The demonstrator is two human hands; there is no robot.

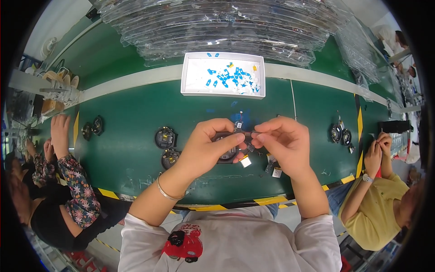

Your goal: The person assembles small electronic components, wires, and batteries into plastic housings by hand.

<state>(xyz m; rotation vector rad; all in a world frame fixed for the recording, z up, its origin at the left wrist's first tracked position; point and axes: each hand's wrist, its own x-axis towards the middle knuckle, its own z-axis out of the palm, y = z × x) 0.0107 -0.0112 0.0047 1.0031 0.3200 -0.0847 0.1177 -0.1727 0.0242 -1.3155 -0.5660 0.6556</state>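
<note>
My left hand (206,143), a bracelet on its wrist, is closed round a black round housing (226,155) whose open inside shows below the thumb. A small silver battery (245,161) with a yellow edge hangs beside the housing. Thumb and fingers of my right hand (287,143) pinch together at the left fingertips, over a small dark piece too hidden to name. Just beyond the left fingers lies a small part with a white label (239,124). Partly under my right hand, another battery (277,172) rests on the green table.
Open black round housings (165,137) lie left of my hands, with more (96,125) farther left and others (336,132) at the right. A white box (223,93) holds blue pieces. Clear plastic trays (226,31) are stacked behind it. Co-workers sit on both sides.
</note>
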